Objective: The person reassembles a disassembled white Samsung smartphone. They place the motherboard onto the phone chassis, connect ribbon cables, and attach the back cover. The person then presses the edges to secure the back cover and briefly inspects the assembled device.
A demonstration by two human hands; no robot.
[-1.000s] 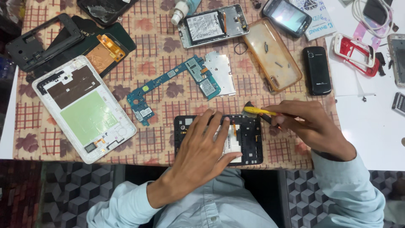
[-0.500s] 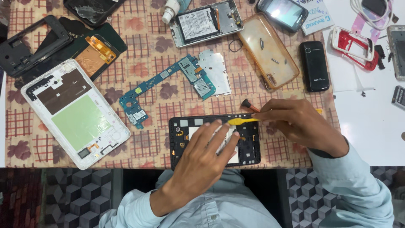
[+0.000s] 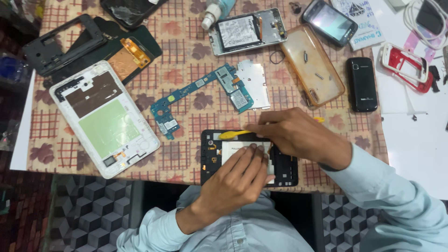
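**Prying the battery out of the black device frame at the near edge of the desk**

Your left hand [image 3: 238, 179] lies flat on the black device frame [image 3: 249, 158], fingers pressed together with their tips on the white battery [image 3: 239, 150] seated in it. Keep that pressure even, so that the frame stays still while the tool works; the frame sits at the near edge of the desk [image 3: 186, 112], just in front of your chest. Your right hand [image 3: 298, 137] pinches the yellow pry tool [image 3: 235, 135] between thumb and fingertips, its flat tip resting at the far edge of the battery. Hold the tool shallow, work along the seam rather than levering at one spot, and do not bend the cell.

Farther out, the blue circuit board [image 3: 200, 95] lies just beyond the frame with a silver shield plate [image 3: 254, 84] touching its right end. The white tablet back [image 3: 105, 119] lies toward the left edge, the clear phone case [image 3: 312, 65] toward the right. At the far edge an opened phone [image 3: 247, 31] shows its own battery.

Compared with half a second ago, your right hand now sits lower over the frame's upper right corner, the tool tip points left across the battery's far edge, and your left fingertips have slid onto the battery face. The frame and the surrounding parts keep their places.
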